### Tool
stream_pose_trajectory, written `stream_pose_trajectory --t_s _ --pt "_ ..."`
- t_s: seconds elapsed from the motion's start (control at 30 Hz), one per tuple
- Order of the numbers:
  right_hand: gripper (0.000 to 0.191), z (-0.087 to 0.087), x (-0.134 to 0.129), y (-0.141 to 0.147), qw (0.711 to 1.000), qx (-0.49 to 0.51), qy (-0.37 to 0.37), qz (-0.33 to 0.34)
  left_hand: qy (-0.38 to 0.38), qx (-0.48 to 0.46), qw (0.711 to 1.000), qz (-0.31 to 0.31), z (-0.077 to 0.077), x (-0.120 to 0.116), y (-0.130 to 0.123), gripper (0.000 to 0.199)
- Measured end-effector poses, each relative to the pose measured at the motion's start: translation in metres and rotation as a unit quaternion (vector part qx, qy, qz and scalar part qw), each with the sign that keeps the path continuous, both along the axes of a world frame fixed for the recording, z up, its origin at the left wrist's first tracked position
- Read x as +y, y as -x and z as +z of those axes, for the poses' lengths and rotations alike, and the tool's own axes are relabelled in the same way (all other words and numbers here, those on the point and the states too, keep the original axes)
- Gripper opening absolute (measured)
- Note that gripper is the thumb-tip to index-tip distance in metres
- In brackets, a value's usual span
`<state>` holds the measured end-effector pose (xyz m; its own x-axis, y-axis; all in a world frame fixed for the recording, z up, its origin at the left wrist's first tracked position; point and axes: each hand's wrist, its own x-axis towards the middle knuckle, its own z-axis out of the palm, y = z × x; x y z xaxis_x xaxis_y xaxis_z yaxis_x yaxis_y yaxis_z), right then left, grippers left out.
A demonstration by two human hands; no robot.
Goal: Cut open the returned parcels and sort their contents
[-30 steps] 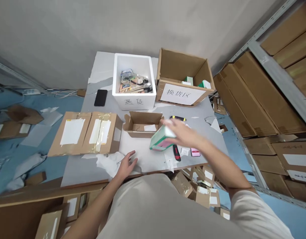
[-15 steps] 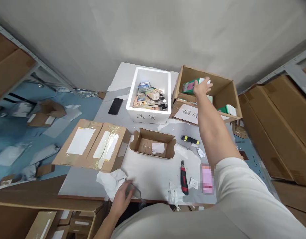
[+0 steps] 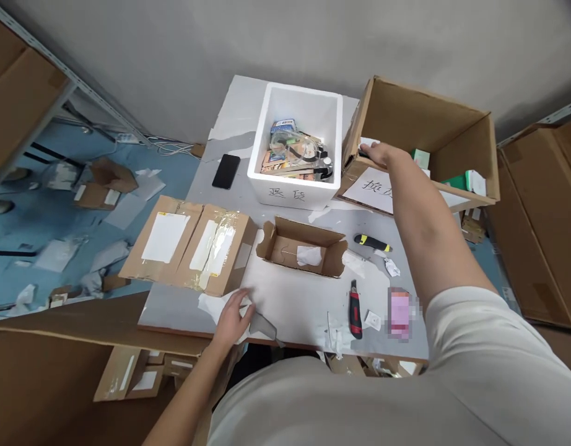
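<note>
Head view: right hand (image 3: 382,153) on a box (image 3: 371,142) inside the carton (image 3: 436,118), grip hidden from me; left hand (image 3: 232,318), empty, loosely spread over paper (image 3: 211,304).

One left hand (image 3: 233,317) and one right hand (image 3: 384,155) are counted, along with one table (image 3: 285,310), one black phone (image 3: 226,171), two utility knives (image 3: 355,314) (image 3: 371,242), two taped cartons (image 3: 165,244) (image 3: 215,248), one small open carton (image 3: 308,230), one white foam box (image 3: 292,196) and one large cardboard box (image 3: 429,114). In the large cardboard box, two green-and-white packages (image 3: 421,158) (image 3: 466,181) can be made out, and one white item (image 3: 369,141) is partly covered by the right hand; the jumbled items (image 3: 292,155) in the foam box cannot be counted.
</note>
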<state>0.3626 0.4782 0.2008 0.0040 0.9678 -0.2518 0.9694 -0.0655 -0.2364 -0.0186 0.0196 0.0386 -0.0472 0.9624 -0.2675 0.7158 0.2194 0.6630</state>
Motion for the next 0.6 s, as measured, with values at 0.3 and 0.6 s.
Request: stream_pose_trajectory --t_s 0.3,0.6 --pt "0.033 0.002 -0.248 -0.009 0.918 0.129 -0.374 -0.006 0.096 0.195 0.975 0.047 0.012 -0.030 0.012 0.080" --pt "0.068 -0.130 -0.391 0.023 0.934 0.288 -0.123 -0.174 0.122 0.191 0.974 -0.020 -0.052 -0.029 0.068 0.082"
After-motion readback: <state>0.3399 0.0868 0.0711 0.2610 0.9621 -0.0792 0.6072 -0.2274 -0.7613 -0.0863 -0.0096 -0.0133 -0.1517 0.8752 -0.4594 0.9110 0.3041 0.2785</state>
